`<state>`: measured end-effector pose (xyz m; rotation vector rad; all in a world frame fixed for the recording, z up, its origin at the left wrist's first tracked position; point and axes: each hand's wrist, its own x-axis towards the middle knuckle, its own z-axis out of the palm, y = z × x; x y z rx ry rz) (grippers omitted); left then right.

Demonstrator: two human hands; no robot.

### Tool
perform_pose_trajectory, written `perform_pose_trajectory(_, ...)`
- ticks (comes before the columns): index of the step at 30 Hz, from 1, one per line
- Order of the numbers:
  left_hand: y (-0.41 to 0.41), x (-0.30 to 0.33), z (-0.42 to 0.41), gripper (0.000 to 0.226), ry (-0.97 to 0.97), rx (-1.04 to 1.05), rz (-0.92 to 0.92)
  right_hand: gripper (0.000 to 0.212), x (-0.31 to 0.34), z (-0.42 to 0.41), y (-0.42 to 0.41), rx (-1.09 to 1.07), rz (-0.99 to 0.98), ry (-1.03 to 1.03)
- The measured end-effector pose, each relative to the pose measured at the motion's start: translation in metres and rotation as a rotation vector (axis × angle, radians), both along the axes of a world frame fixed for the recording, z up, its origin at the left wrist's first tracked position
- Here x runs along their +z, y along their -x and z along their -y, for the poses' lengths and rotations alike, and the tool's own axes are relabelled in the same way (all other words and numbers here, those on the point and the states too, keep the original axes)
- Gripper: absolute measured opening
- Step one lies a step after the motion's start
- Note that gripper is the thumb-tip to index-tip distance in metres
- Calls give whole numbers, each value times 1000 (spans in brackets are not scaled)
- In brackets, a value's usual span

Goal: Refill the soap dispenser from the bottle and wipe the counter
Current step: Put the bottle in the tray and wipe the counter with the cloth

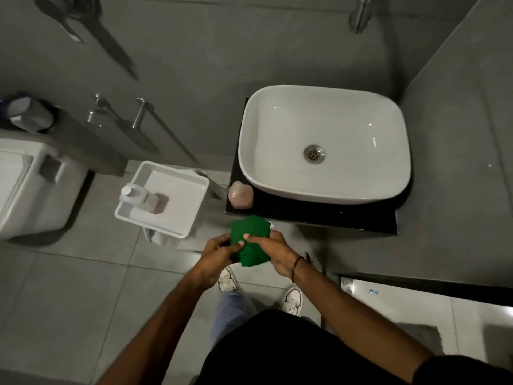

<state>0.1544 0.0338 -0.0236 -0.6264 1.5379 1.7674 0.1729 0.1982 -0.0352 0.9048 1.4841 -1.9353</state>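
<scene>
A white vessel basin (324, 143) with a metal drain (314, 154) at its middle stands by the grey wall. To its left, a white square tray (177, 215) sits near a white toilet (33, 187) at the left edge. Chrome fittings (97, 112) jut from the wall above; grey tiles (69, 287) cover the floor

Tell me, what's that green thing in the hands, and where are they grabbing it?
A folded green cloth. The left hand pinches its left edge, and the right hand grips its right side, thumb on top.
</scene>
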Motion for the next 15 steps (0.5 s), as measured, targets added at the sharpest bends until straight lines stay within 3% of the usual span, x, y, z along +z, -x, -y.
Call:
perform_pose_trajectory(3,1,2,-25,22,311,-117,-138,31,-2,-44,-20,-129,10,-10)
perform_pose_trajectory(6,23,5,-39,38,713,-68,-472,26,0,-100,-40,-282,65,-133)
perform_pose_trajectory(8,44,7,-41,55,776,-75,-732,24,6,-143,-51,-382,87,-276)
perform_pose_trajectory(11,74,3,-40,72,769,-269,-888,33,20,-211,-59,-391,-23,-694)
perform_pose_trajectory(13,85,-4,-36,71,761,-383,-811,49,25,-245,-58,-194,-61,-1179)
perform_pose_trajectory(15,92,-16,-31,62,788,-406,-788,66,21,-265,-51,-18,-100,-1413)
